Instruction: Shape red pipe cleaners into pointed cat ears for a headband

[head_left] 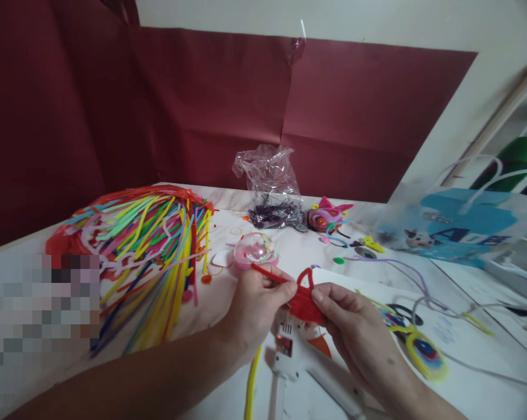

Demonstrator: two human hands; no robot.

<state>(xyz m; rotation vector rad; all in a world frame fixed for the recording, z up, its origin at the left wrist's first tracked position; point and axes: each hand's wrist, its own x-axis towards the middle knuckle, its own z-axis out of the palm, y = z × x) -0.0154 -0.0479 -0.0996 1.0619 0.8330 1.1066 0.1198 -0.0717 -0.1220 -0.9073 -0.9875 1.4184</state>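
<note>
A red pipe cleaner [269, 273] is pinched between the fingertips of my left hand [257, 300]; one straight end sticks out to the left. My right hand [355, 321] grips the same red work at its right side, where a small pointed loop stands up. Under the loop hangs a wider red fuzzy piece [306, 308], partly hidden by my fingers. Directly below both hands lies a white glue gun [290, 364] with a small orange light. Beside it runs a yellow pipe cleaner [252, 385].
Many coloured pipe cleaners [158, 233] spill from red wrapping on the left. Behind my hands stand a clear pink-based dome [255, 251], a plastic bag [272, 186] and a pink pipe-cleaner figure [327, 216]. At right are a blue-white bag [460, 227], cables and yellow-rimmed eye shapes [426, 353].
</note>
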